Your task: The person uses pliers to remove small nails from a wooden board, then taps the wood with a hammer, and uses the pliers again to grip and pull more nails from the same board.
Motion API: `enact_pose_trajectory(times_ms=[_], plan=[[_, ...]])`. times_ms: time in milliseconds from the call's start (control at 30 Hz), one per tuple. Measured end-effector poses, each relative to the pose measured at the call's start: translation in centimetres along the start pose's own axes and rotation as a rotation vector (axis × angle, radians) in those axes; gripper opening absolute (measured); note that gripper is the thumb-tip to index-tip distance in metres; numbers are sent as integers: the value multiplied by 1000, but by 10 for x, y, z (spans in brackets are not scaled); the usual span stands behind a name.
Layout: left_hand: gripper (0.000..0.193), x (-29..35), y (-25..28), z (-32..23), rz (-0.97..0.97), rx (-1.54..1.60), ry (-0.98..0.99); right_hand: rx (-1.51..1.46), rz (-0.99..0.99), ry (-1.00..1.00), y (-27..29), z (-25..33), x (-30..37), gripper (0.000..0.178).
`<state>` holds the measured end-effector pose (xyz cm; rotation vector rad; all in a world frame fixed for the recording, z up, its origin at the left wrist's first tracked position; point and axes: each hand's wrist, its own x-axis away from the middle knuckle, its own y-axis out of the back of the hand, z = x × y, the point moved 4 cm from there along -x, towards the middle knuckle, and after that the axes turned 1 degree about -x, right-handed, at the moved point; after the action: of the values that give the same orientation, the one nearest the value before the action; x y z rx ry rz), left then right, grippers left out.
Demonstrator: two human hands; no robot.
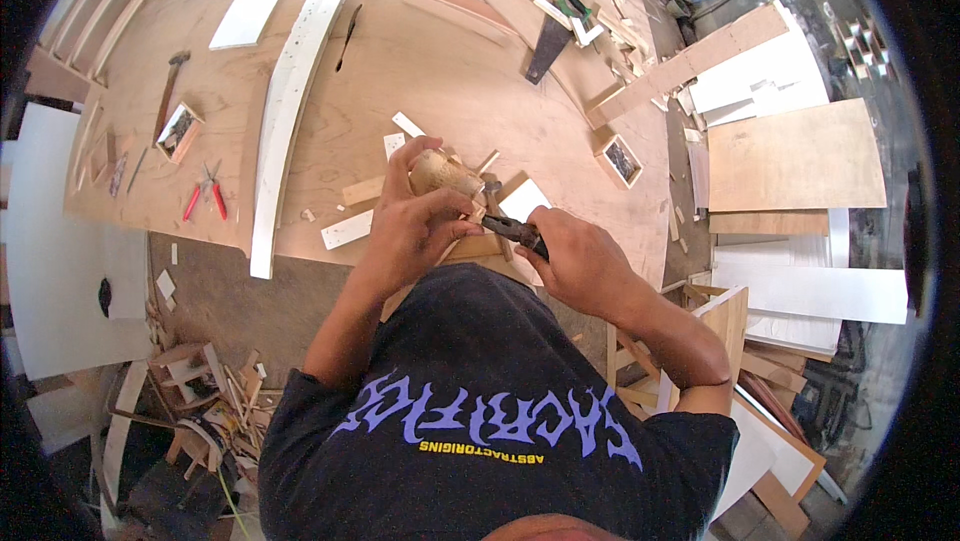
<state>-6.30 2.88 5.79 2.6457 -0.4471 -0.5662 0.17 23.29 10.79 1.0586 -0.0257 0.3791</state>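
My left hand is wrapped round a small, pale wooden piece with a rounded face, held over the near edge of the wooden table. From the right, my right hand grips the handles of dark metal pliers. Their jaws meet the wooden piece's lower right edge, close to my left fingertips. What the jaws bite on is too small to make out. White and bare wood offcuts lie on the table just beyond and beside my hands.
A long white board crosses the table at left. Near it are a hammer, red-handled pliers and a small box of dark bits. Another small box and a handsaw lie at right. Scrap wood clutters the floor.
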Motion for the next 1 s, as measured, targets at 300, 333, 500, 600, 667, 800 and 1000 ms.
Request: enact_pose_trajectory(times_ms=[300, 333, 500, 600, 667, 800, 1000], plan=[[29, -2, 6, -7, -102, -91, -70, -360, 209, -101, 0, 0, -6, 28], [30, -2, 6, -8, -98, -59, -47, -667, 431, -167, 0, -1, -5, 32], [30, 0, 10, -13, -87, -38, 14, -221, 223, -34, 4, -11, -7, 28], [30, 5, 12, -12, -94, -91, 35, 183, -76, 177, 10, -2, -8, 18], [29, 9, 10, -6, -122, -12, 88, 314, -242, 167, 13, 7, -8, 16], [29, 4, 19, -20, -156, -147, -64, 404, -441, 261, 14, 15, -3, 13], [28, 13, 19, -24, -126, -114, -38, -825, 678, -290, -1, -5, 1, 29]])
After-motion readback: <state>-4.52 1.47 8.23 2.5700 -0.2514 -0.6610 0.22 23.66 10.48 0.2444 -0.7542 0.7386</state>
